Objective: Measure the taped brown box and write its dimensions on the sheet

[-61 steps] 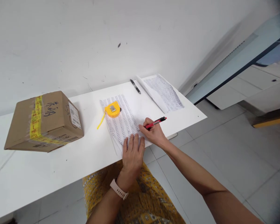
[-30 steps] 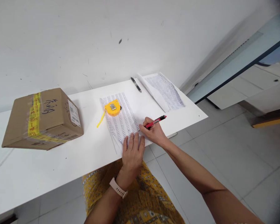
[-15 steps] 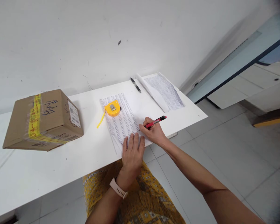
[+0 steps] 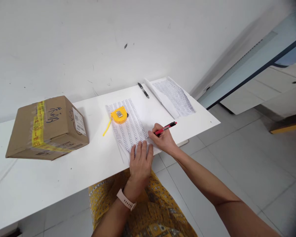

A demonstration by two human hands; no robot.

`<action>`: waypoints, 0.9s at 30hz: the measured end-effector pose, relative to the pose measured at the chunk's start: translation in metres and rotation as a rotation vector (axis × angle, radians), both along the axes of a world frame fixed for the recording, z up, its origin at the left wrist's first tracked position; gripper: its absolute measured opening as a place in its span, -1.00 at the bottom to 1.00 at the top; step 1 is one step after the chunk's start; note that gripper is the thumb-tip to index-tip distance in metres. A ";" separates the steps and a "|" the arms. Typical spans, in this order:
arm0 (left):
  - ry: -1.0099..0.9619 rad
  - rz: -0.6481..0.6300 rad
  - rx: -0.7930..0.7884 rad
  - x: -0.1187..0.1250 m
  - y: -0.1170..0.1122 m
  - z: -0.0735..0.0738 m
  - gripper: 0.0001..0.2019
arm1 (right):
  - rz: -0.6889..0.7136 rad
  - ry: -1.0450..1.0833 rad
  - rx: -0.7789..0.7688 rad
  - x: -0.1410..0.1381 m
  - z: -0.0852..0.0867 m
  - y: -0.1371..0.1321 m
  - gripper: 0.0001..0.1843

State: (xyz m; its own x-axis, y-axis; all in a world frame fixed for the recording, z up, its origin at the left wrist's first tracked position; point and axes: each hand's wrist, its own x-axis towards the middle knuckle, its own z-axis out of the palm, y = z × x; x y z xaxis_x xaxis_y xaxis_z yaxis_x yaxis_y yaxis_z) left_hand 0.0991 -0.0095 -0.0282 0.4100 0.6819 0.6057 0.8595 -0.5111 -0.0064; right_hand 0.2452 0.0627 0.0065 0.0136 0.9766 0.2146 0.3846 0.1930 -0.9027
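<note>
A sheet of paper (image 4: 128, 126) covered in columns of small writing lies near the table's front edge. My left hand (image 4: 141, 161) rests flat on its lower end, fingers stretched out and holding nothing. In my right hand (image 4: 163, 138) is a red and black pen (image 4: 166, 128), gripped between thumb and fingers at the right side of the sheet. The pen's tip is hidden by the fingers. A yellow tape measure (image 4: 119, 115) sits on the upper part of the paper, a short length of its tape sticking out toward the lower left.
On the white table (image 4: 93, 164), a taped cardboard box (image 4: 54, 125) stands to the left. A black pen (image 4: 143, 90) and another written-on sheaf of paper (image 4: 174, 97) lie toward the wall (image 4: 101, 42). Beyond the table's right edge is a grey tiled floor (image 4: 224, 158).
The view has shifted very slightly. Both hands, the pen and the paper keep practically the same places relative to each other.
</note>
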 end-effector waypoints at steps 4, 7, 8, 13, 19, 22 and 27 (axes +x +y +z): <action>-0.005 0.002 -0.009 0.000 0.000 0.000 -0.71 | 0.008 0.000 -0.010 0.000 -0.001 0.000 -0.68; -0.008 0.001 -0.028 0.000 -0.001 -0.001 -0.70 | -0.018 0.000 -0.014 0.001 -0.001 0.000 -0.68; -0.008 0.000 -0.027 0.000 0.000 -0.001 -0.69 | -0.025 0.000 -0.010 0.000 -0.001 0.000 -0.68; -0.002 0.007 -0.009 0.000 0.000 -0.001 -0.70 | -0.013 -0.003 -0.011 0.001 -0.001 0.000 -0.67; 0.005 0.007 -0.064 -0.001 -0.002 -0.003 -0.67 | -0.016 0.005 -0.012 0.001 -0.001 0.000 -0.68; -0.007 0.003 -0.080 -0.001 -0.002 -0.005 -0.66 | -0.030 0.001 -0.016 0.001 0.000 0.000 -0.68; 0.001 0.004 -0.053 -0.001 -0.001 -0.005 -0.68 | -0.039 0.012 -0.015 0.000 0.000 0.000 -0.67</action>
